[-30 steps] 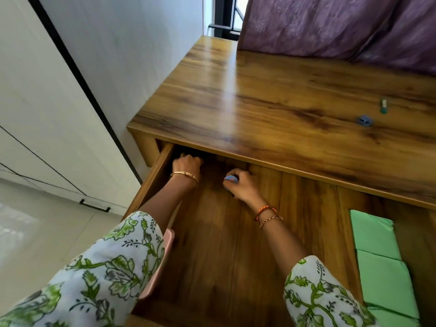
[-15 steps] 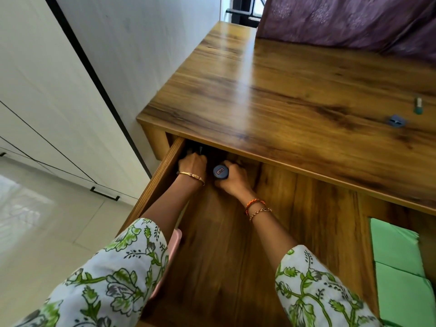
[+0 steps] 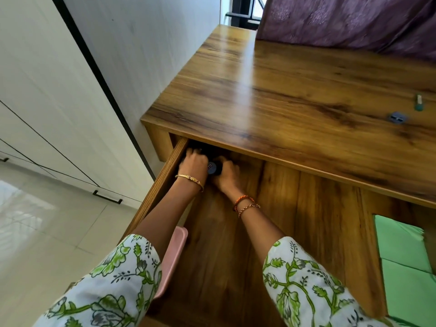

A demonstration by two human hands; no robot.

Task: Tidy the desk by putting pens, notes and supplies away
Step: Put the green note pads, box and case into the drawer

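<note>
White cabinet doors [image 3: 59, 95] and a pale tiled floor [image 3: 47, 227] fill the left side, and a wooden counter [image 3: 283, 95] with an open drawer [image 3: 236, 232] takes the rest of the view. Both hands reach into the far left corner of this drawer, partly under the counter edge. The right hand [image 3: 225, 174] has its fingers curled around a small dark round container [image 3: 214, 168] with a label on its end; what it is exactly I cannot tell. The left hand [image 3: 193, 162] is beside it, touching it, with fingers bent down into the shadow, and whether it grips something there is hidden.

I judge that the task is well advanced but not finished. The counter is mostly bare, but a small grey-blue sharpener [image 3: 398, 118] and a little green and white object [image 3: 419, 103] lie on it near the right edge, well apart from the hands. They probably have to go into the drawer too.

Inside the drawer, green folded sheets [image 3: 405, 256] lie in the right compartment, behind a wooden divider. A pink tray [image 3: 173, 253] stands against the left wall, under the left forearm. A purple curtain [image 3: 354, 20] hangs behind the counter. The low counter edge above the corner leaves little room for the hands.
</note>
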